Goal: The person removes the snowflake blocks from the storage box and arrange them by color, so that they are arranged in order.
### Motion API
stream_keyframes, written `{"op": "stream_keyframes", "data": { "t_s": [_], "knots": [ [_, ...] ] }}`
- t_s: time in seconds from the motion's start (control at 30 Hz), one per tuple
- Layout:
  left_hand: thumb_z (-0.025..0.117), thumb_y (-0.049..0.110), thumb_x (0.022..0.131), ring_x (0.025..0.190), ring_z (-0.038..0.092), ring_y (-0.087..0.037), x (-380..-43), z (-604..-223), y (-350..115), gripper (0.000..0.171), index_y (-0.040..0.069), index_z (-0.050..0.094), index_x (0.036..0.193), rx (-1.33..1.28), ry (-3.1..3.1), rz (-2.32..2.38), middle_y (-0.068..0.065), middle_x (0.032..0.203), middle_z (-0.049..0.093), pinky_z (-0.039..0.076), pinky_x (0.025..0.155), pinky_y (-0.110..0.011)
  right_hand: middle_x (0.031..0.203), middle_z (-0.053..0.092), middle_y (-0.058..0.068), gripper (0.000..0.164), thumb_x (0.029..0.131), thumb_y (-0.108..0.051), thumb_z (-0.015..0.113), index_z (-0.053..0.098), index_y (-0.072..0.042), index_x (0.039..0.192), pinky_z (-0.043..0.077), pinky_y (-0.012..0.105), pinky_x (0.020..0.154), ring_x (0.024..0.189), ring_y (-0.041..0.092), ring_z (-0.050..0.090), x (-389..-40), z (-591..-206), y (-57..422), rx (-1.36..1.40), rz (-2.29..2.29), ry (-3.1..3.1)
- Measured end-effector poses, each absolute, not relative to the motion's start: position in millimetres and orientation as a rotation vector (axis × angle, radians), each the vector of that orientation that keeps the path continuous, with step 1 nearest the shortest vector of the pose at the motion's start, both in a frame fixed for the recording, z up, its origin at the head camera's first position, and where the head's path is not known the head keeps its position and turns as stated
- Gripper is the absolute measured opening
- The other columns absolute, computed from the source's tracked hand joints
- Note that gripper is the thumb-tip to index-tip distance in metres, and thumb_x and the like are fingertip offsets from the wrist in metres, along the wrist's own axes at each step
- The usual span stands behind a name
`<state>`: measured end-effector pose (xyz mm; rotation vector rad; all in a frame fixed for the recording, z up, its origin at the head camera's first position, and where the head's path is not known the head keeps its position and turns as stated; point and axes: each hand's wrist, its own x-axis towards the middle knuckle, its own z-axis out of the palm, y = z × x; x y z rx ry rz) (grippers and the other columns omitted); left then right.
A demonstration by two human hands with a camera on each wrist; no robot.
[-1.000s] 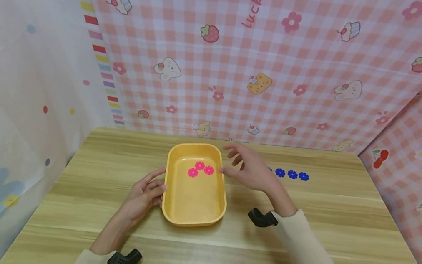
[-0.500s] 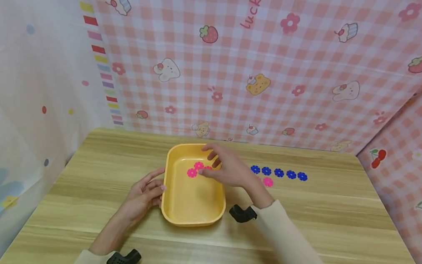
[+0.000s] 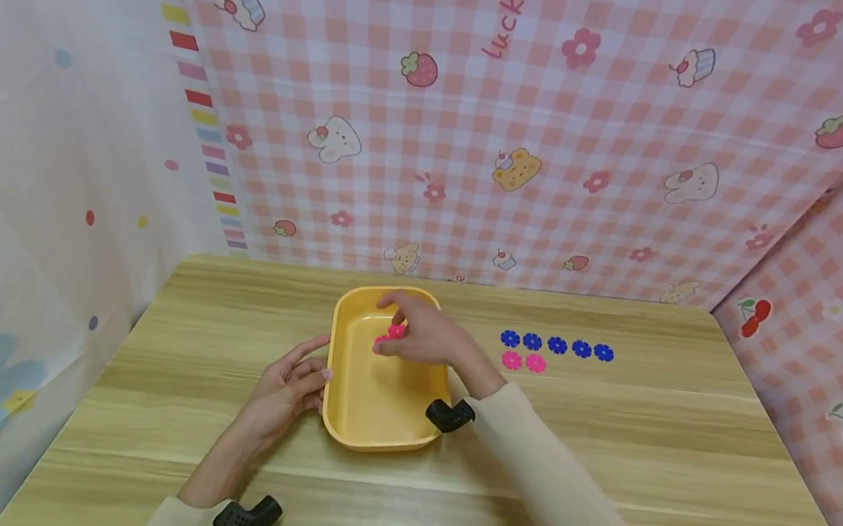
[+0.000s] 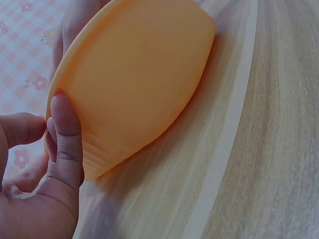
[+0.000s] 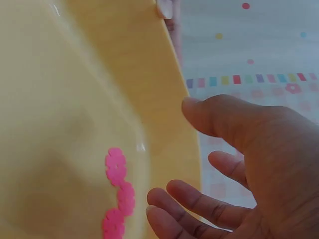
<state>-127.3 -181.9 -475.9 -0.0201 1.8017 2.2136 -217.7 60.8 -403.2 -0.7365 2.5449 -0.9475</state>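
Observation:
In the head view, a yellow plastic tray (image 3: 386, 410) stands on the table. My left hand (image 3: 282, 389) holds its left side, with the thumb at the rim and the other fingers along the outer wall. The left wrist view shows this hand (image 4: 45, 169) pinching the tray's edge (image 4: 134, 69). Over the tray hovers my right hand (image 3: 423, 330), its fingers spread and gripping nothing. Three pink flower-shaped discs lie inside the tray, including one disc (image 5: 115, 167) near those fingertips in the right wrist view. In the head view, my right hand partly hides these discs (image 3: 396, 330).
Right of the tray, several blue flower-shaped discs (image 3: 557, 345) lie in a row on the wooden table (image 3: 601, 446). Two pink discs (image 3: 536, 363) sit just in front of them. Patterned cloth (image 3: 448, 132) hangs behind the table and at both sides.
My right hand has moved left, from beside the tray's right edge to above the pink discs inside. The two pink discs on the table have come into view. My left hand has stayed put.

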Motion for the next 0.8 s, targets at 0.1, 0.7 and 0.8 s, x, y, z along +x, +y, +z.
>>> {"op": "stream_keyframes", "data": {
  "t_s": [0.1, 0.7, 0.8],
  "knots": [
    [0.063, 0.007, 0.101, 0.071, 0.064, -0.010, -127, -476, -182, 0.063, 0.009, 0.036, 0.157, -0.012, 1.804, 2.213, -0.001, 0.105, 0.064, 0.059, 0.063, -0.024, 0.120, 0.065, 0.019, 0.063, 0.088, -0.029, 0.081, 0.053, -0.008, 0.141, 0.053, 0.034, 0.083, 0.096, 0.022, 0.061, -222, -408, 55, -0.736, -0.935, 2.531],
    [0.062, 0.005, 0.101, 0.072, 0.064, -0.011, -127, -476, -182, 0.063, 0.009, 0.034, 0.158, 0.007, 1.799, 2.214, -0.002, 0.104, 0.064, 0.059, 0.064, -0.025, 0.107, 0.067, 0.008, 0.054, 0.084, -0.010, 0.083, 0.058, -0.010, 0.132, 0.053, 0.029, 0.085, 0.091, 0.019, 0.060, -225, -429, 38, -0.531, -0.873, 2.499],
    [0.062, 0.006, 0.101, 0.071, 0.063, -0.012, -127, -476, -183, 0.064, 0.009, 0.034, 0.158, 0.005, 1.800, 2.217, -0.002, 0.103, 0.064, 0.059, 0.064, -0.025, 0.102, 0.066, 0.006, 0.048, 0.082, -0.005, 0.081, 0.063, -0.010, 0.126, 0.051, 0.026, 0.081, 0.090, 0.018, 0.058, -224, -434, 37, -0.554, -0.841, 2.530]
  ]
}}
